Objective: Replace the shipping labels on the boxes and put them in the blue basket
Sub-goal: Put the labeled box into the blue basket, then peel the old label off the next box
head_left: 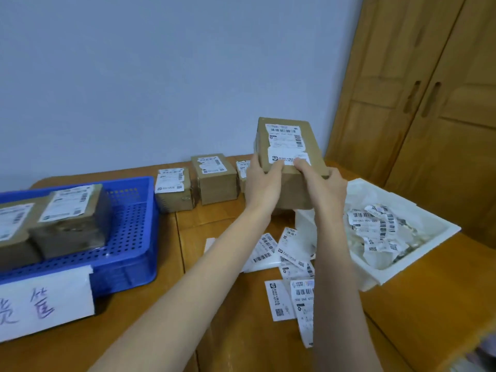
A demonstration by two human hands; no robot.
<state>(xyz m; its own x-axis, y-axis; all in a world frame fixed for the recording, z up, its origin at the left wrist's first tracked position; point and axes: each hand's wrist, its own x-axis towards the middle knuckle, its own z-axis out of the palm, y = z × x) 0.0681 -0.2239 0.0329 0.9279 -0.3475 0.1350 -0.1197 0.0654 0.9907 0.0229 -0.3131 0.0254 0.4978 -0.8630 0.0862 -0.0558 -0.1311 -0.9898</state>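
A brown cardboard box (pixel 290 146) with a white shipping label (pixel 287 142) on top is lifted above the table, tilted toward me. My left hand (pixel 261 181) grips its near left edge, thumb on the label's lower edge. My right hand (pixel 322 183) grips the near right corner, thumb also on the label. The blue basket (pixel 134 237) stands at the left and holds two labelled boxes (pixel 72 218). Three more labelled boxes (pixel 214 178) stand at the back of the table. Loose new labels (pixel 290 267) lie under my arms.
A white tray (pixel 418 261) full of torn-off labels sits at the right. A paper sign (pixel 45 302) with handwriting hangs on the basket's front. The wooden table (pixel 214 318) meets a grey wall behind; wooden cabinet doors (pixel 429 103) stand at the right.
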